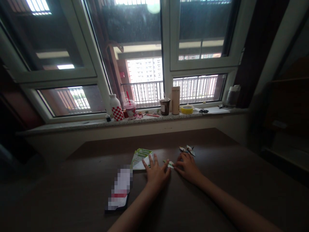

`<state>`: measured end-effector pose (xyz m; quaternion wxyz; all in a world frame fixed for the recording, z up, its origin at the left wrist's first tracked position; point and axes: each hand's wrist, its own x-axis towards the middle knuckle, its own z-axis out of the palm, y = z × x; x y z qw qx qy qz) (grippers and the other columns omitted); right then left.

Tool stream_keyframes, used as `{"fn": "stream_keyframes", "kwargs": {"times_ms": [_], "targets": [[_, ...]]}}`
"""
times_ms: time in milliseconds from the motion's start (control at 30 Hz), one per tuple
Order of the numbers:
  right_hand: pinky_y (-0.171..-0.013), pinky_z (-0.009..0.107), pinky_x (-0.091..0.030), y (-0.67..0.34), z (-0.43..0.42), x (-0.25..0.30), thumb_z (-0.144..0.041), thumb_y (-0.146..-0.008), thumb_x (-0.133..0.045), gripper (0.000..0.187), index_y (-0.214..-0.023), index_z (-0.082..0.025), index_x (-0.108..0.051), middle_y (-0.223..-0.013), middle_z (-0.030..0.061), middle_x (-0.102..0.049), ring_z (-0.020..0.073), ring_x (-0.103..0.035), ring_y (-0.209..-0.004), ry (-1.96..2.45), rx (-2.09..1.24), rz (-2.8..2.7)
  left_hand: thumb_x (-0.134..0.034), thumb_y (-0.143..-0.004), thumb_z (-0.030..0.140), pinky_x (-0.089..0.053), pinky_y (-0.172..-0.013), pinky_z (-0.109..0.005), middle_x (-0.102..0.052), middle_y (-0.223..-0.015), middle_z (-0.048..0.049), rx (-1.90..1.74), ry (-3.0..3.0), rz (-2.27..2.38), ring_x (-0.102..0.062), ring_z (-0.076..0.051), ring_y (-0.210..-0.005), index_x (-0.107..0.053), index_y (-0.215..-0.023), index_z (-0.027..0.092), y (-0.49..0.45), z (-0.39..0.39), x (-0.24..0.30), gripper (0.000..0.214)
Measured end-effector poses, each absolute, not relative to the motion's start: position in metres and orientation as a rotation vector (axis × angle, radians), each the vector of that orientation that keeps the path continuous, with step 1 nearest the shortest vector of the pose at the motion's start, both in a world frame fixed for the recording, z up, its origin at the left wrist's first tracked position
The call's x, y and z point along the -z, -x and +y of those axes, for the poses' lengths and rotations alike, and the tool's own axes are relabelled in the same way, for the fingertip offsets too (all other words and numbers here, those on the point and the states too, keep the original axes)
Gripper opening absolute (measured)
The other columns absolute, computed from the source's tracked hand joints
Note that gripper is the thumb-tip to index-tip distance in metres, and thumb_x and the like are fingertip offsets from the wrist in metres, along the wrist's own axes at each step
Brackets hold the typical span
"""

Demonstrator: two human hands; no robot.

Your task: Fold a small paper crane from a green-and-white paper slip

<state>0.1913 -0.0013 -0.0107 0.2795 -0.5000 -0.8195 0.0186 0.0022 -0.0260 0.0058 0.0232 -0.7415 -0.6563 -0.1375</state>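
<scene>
Reaching with both bare hands over the dark brown, smooth-topped table [231, 174], in from its far edge. Resting the left hand [156, 174], fingers spread apart, on a fanned stack of green-and-white printed paper sheets [138, 158], thumb at a small white-and-green folded paper piece [170, 164] lying between the hands. Holding the right hand [187, 168] curled, fingertips at the piece's right end; cannot tell whether pinched on it. Just beyond the right knuckles, toward the far right corner yet inside the edges: pointed white-and-dark folded paper shapes [188, 150]. Left of the left forearm, near: a flat, dark-edged slab with a blurred white-and-red top [119, 188]. Widest room for moving toward the right and left edges; only a narrower strip from sheets to far edge.
</scene>
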Motion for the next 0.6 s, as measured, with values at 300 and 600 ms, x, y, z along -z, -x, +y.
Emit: {"fn": "stream_keyframes", "kwargs": {"times_ms": [300, 600], "targets": [[-0.106, 0.05, -0.034, -0.1916, 0.0001, 0.0129, -0.037, -0.088, -0.066, 0.013, -0.092, -0.033, -0.077, -0.103, 0.0054, -0.062, 0.0263, -0.051, -0.113, 1.352, -0.019, -2.199, -0.043, -0.09, 0.061, 0.007, -0.11, -0.074, -0.042, -0.156, -0.0052, 0.423, 2.247, -2.026, -0.016, -0.046, -0.148, -0.056, -0.134, 0.046, -0.0028, -0.0273, -0.0057, 0.049], [-0.108, 0.05, -0.033, -0.1917, 0.0005, 0.0136, -0.035, -0.086, -0.068, 0.012, -0.092, -0.032, -0.077, -0.105, 0.006, -0.062, 0.0273, -0.049, -0.117, 1.351, -0.054, -2.192, -0.043, -0.09, 0.06, 0.007, -0.11, -0.074, -0.045, -0.153, -0.0093, 0.429, 2.198, -2.015, -0.016, -0.048, -0.147, -0.057, -0.136, 0.04, -0.0016, -0.0288, -0.0053, 0.052]]}}
